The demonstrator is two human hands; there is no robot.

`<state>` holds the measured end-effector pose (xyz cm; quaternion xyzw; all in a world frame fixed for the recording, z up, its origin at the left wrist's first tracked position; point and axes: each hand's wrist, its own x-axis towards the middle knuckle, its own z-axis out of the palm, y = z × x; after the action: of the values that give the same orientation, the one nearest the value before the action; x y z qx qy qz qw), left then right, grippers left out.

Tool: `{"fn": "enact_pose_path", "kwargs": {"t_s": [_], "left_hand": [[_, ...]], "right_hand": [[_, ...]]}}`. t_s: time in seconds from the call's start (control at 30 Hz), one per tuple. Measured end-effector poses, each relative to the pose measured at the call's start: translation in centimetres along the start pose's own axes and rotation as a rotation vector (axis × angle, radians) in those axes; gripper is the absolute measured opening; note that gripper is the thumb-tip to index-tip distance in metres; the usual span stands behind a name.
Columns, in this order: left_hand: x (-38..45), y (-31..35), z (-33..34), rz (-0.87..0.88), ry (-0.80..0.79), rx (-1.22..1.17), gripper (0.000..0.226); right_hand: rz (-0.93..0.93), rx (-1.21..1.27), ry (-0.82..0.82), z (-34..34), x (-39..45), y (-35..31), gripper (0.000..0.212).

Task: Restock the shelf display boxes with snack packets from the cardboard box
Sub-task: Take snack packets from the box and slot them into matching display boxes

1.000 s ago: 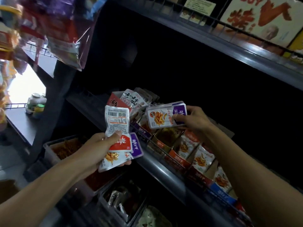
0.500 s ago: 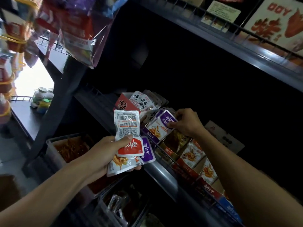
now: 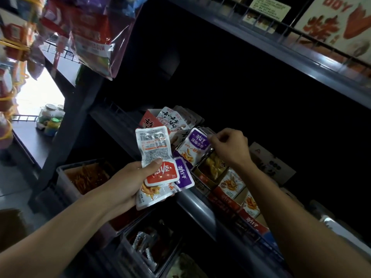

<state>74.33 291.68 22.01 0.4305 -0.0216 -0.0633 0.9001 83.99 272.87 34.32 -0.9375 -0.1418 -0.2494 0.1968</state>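
Midway, we judge. Our right hand [image 3: 228, 146] pinches a purple packet [image 3: 193, 146] into its display box [image 3: 181, 157]; our left hand [image 3: 128, 181] grips three packets [image 3: 160, 169] awaiting placement.

Shelf [image 3: 197, 205] w/ row of display boxes [image 3: 230, 189]

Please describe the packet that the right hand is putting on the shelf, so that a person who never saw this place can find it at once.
Look at the middle shelf, where display boxes stand in a row. The right hand pinches the top of the purple-topped packet, at the front of a purple display box. Its purple band sets it apart from the orange-labelled boxes on its right; two more packets are in the left hand.
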Motion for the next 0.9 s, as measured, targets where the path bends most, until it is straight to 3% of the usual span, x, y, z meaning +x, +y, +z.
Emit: {"fn": "enact_pose_path", "kwargs": {"t_s": [0.13, 0.23, 0.43, 0.63, 0.9], "left_hand": [[0.0, -0.1, 0.6, 0.043, 0.015, -0.043, 0.039], [-0.1, -0.6, 1.1, 0.048, 0.008, 0.010, 0.039], [0.2, -0.9, 0.0, 0.063, 0.191, 0.143, 0.023], [0.1, -0.7, 0.1, 0.003, 0.058, 0.278, 0.023], [0.9, -1.6, 0.0, 0.082, 0.003, 0.441, 0.010]], "right_hand": [[0.161, 0.326, -0.571, -1.6, -4.2, -2.5, 0.030], [0.195, 0.427, -0.731, -1.6, -5.9, -2.4, 0.011], [0.268, 0.417, -0.470, -4.2, -4.2, 0.0, 0.011], [0.151, 0.283, -0.118, -5.4, 0.1, 0.8, 0.012], [-0.020, -0.097, -0.161, -1.9, 3.5, 0.8, 0.020]]}}
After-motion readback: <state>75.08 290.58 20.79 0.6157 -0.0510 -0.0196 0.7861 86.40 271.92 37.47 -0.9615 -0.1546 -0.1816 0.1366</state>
